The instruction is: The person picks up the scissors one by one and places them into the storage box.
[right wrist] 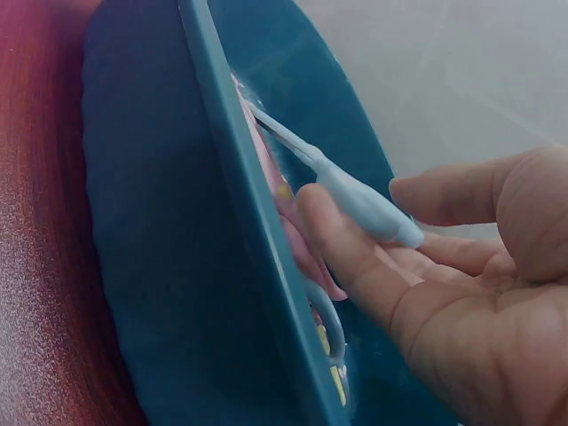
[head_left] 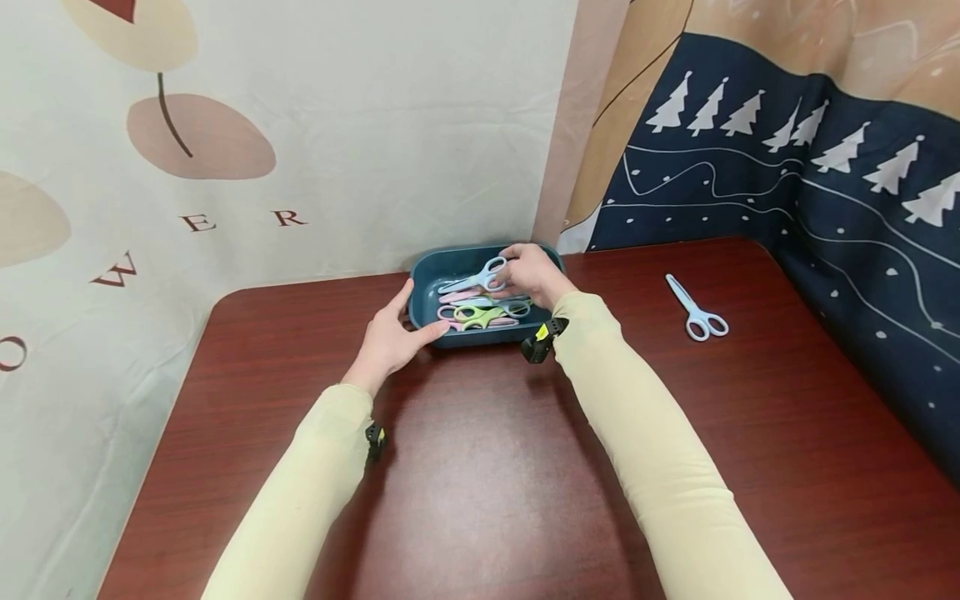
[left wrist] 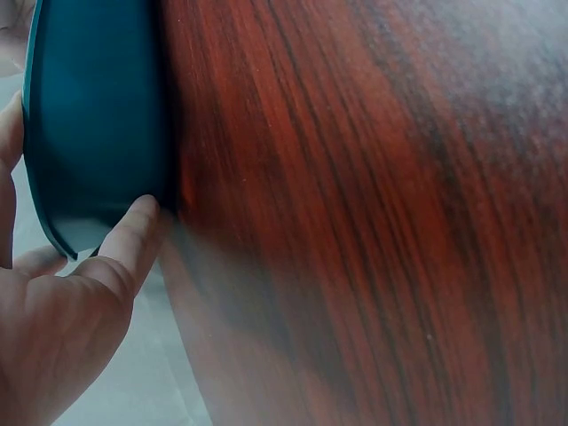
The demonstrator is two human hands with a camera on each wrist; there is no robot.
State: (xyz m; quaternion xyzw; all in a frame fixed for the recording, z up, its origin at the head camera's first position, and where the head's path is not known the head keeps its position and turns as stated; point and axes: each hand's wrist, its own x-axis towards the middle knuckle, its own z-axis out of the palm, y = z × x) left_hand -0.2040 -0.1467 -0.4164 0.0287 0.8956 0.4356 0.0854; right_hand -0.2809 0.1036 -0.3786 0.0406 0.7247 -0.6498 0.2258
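Observation:
A dark teal plastic bin stands by the wall with several scissors in pink, green and blue inside. My left hand grips its left end, the thumb against the front wall and the fingers round the side. Over the bin's right half, my right hand holds a pair of light blue scissors by the handles. In the right wrist view these scissors lean with the blades down toward the pile. Pink scissors lie beneath. Green-handled scissors lie near the front wall.
Another pair of light blue scissors lies on the brown wooden table, to the right of the bin. A pale printed cloth hangs behind the table, and a navy one with white trees hangs on the right.

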